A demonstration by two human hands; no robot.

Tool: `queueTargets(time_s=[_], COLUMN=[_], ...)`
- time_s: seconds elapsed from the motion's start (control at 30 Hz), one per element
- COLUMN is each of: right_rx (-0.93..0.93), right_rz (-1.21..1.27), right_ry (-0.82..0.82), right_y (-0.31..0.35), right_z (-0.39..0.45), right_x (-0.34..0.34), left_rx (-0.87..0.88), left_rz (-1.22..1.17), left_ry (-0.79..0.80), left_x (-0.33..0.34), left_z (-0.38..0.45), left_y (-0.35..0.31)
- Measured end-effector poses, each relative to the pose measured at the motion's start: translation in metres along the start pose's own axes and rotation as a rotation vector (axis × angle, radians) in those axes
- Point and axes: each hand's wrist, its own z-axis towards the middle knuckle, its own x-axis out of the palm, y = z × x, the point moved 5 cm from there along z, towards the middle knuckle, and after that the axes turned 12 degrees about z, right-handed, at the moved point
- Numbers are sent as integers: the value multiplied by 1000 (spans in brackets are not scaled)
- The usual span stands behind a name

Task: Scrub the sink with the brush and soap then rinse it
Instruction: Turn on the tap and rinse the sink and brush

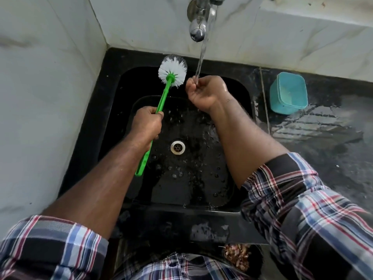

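My left hand (146, 124) grips the green handle of the brush (164, 96) about midway. Its white bristle head is raised over the back left corner of the black sink (113, 93). My right hand (205, 91) is cupped, fingers curled, under the stream of water (201, 57) that runs from the chrome tap (198, 21). It holds nothing that I can see. The sink floor is wet with droplets and bubbles around the metal drain (177, 147).
A teal plastic container (288, 93) stands on the wet black counter (323, 142) right of the sink. White marble tiles (40, 98) wall the left and back. A dark bin with scraps (238, 257) sits below the front edge.
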Motion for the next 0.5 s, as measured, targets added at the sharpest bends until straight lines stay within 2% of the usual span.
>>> queueTargets(time_s=[0.1, 0.17, 0.2, 0.27, 0.33, 0.37, 0.43, 0.5], right_rx=[-23, -46, -57, -49, 70, 135, 101, -107], right_rz=[156, 115, 11, -361, -775, -902, -991, -982], right_ry=[77, 143, 154, 175, 229, 263, 242, 141], right_y=[2, 1, -2, -10, -19, -21, -5, 22], right_z=[-3, -10, -15, -30, -48, -57, -65, -61], right_x=[3, 5, 5, 4, -1, -5, -8, -5], left_rx=[-9, -10, -14, -21, -15, -17, -48, -96], left_rz=[1, -9, -19, -35, -55, -77, -166, -259], left_ry=[-6, 1, 4, 21, 71, 124, 209, 255], left_x=[-3, -3, -1, 5, 12, 17, 28, 36], left_z=[2, 2, 2, 1, -1, -3, -6, -12], left_y=[0, -2, -2, -3, -6, -9, -12, -16])
